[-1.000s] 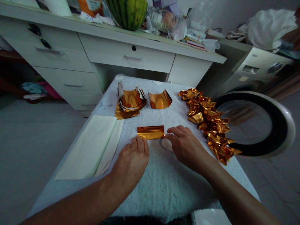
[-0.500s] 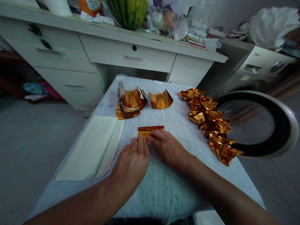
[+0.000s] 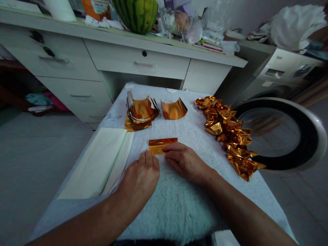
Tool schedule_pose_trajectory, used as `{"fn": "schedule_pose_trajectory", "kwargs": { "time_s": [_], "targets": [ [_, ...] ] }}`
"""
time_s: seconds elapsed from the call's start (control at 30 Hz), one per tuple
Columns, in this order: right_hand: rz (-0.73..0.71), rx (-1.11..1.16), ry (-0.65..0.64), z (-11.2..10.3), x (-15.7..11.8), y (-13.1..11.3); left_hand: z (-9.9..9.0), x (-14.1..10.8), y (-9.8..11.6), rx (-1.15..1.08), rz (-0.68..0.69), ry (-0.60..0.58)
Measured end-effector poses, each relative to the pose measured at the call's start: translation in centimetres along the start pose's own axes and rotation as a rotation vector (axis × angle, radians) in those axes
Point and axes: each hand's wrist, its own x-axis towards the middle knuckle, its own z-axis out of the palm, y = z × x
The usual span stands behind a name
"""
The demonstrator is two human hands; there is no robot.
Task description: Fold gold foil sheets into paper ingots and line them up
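Observation:
A folded strip of golden foil paper (image 3: 161, 145) lies on the cloth-covered table in front of me. My left hand (image 3: 142, 174) rests at its lower left corner, fingers curled together, the tips partly hidden. At the strip's right end, my right hand (image 3: 188, 163) pinches the lower edge between thumb and fingers. Behind the strip stand a curled stack of foil sheets (image 3: 142, 108) and, to its right, a single curled sheet (image 3: 174, 109). On the right side lies a row of several folded, crinkled gold foil pieces (image 3: 225, 131).
Pale folded paper (image 3: 96, 164) lies along the left of the table (image 3: 179, 205). Beyond stands a white drawer desk (image 3: 138, 61) bearing a watermelon (image 3: 138, 15) and plastic bags. A washing machine's open round door (image 3: 279, 133) is at the right.
My left hand has drawn back slightly from the foil strip, and more of the strip shows. My right hand has stayed at the right end. The whole view has shifted a little.

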Motion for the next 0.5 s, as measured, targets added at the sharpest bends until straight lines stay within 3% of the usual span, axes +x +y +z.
{"fn": "schedule_pose_trajectory", "kwargs": {
  "time_s": [0.17,0.23,0.33,0.5],
  "targets": [
    [0.245,0.017,0.353,0.4,0.3,1.6,-1.2,0.3,-0.8,-0.065,0.028,-0.102],
    [0.333,0.003,0.429,0.6,0.4,2.0,-1.9,0.6,-1.3,-0.108,0.037,-0.169],
    [0.433,0.032,0.384,0.8,0.5,2.3,-2.4,1.2,-2.2,-0.178,0.043,-0.199],
    [0.510,0.082,0.254,0.2,0.6,2.4,-1.9,2.1,-3.4,-0.239,0.037,-0.076]
  ]
}}
